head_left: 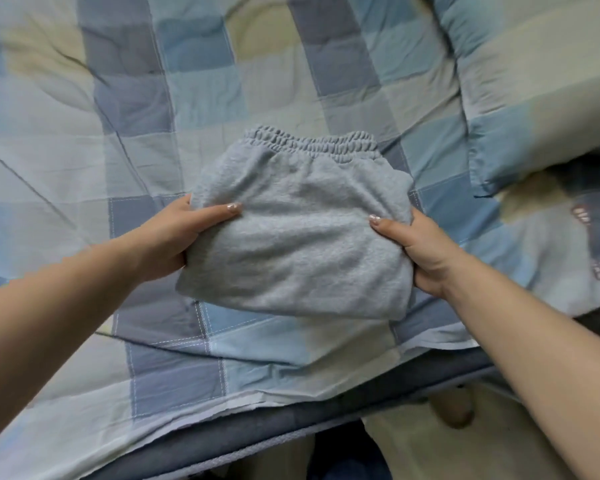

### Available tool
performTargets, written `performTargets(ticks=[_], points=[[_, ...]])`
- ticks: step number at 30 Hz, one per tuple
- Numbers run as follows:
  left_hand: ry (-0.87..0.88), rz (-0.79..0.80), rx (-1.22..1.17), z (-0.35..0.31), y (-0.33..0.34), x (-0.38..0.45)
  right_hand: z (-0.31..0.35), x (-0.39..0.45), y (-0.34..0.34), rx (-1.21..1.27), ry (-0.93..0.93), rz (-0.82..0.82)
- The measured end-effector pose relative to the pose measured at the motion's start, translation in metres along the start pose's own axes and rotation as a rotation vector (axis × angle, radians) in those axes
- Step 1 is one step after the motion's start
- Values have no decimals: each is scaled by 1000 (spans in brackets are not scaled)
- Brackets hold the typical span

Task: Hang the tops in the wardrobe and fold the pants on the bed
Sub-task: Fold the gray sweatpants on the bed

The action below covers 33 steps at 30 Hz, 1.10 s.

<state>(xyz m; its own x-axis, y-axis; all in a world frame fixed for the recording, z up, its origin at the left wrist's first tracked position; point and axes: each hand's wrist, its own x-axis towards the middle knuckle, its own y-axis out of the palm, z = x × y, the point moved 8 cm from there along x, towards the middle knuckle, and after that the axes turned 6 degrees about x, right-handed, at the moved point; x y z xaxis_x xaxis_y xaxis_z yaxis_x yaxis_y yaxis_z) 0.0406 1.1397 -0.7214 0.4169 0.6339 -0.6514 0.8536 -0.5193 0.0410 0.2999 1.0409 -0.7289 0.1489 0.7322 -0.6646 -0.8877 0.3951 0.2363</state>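
Now, from left: a left hand [174, 237] and a right hand [420, 251] each grasp a side of folded grey pants [298, 237], thumbs on top, at the near edge of a checked quilt [153, 98]. Soft, thick and light-looking, the bundle would likely sag unless held at both sides. A pillow [534, 81] lies at right, near but apart from the pants.

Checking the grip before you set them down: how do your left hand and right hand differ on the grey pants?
The left hand grips the pants' left edge with its thumb stretched far onto the top; the right hand grips the right edge, thumb reaching in less. The left hand sits slightly higher in the picture. Both grip the folded bundle, thumbs on top, over the checked quilt.
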Motion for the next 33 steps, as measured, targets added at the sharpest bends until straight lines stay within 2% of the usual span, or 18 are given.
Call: performTargets(ticks=[10,18,26,33], points=[[117,361,166,-114,66,-194,41,-300,21,227,-188,-269],[174,665,364,-149,178,-346,11,-533,11,456,-301,-528],[154,960,606,-107,298,-486,-86,-737,2,606,-415,-788],[120,1205,749,-5,412,-644,-223,-918,14,810,-581,-1078]])
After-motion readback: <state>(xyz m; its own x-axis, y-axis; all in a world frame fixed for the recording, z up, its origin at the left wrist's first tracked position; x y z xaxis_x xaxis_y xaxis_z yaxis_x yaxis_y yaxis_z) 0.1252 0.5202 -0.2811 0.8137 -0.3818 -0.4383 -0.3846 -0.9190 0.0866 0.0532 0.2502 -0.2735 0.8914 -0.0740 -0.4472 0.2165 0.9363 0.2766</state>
